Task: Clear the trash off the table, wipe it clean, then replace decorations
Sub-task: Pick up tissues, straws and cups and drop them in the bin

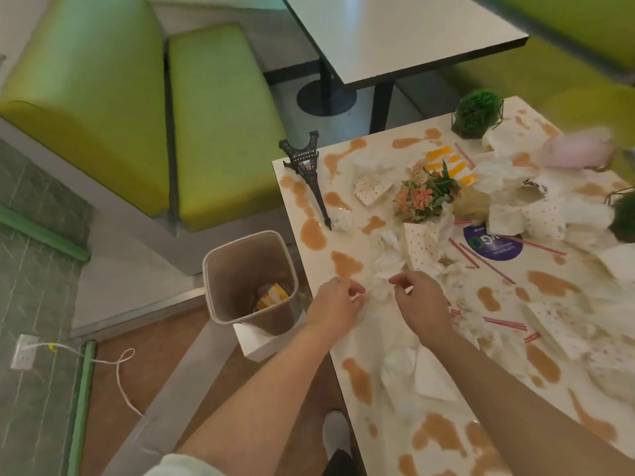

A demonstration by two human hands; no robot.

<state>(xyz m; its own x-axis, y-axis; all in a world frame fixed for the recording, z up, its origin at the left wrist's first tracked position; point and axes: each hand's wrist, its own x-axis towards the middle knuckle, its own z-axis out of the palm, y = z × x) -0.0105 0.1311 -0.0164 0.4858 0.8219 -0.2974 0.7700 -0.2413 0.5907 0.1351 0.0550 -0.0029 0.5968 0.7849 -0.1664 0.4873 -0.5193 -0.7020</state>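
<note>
While both hands reach over the near left edge of the white table (292,173), the left hand (335,302) has its fingers curled and seems to pinch a bit of crumpled white napkin (378,286). The right hand (421,304) is just beside it, fingers bent down onto the same napkin pile; I cannot tell if it really holds any.

Brown spills (312,233) dot the table all over. More napkins, spotted paper cups (421,249) and red striped straws (505,322) lie scattered across it. A black tower model (307,173) lies tipped over near the far left corner. A bunch of pink and orange flowers (424,194) lies in the middle of the mess, and a small green plant (476,113) stands at the far edge.

A tan trash bin (249,276) stands on the floor just beside the table, to the left of the hands, with some orange and white trash (271,295) at its bottom.
</note>
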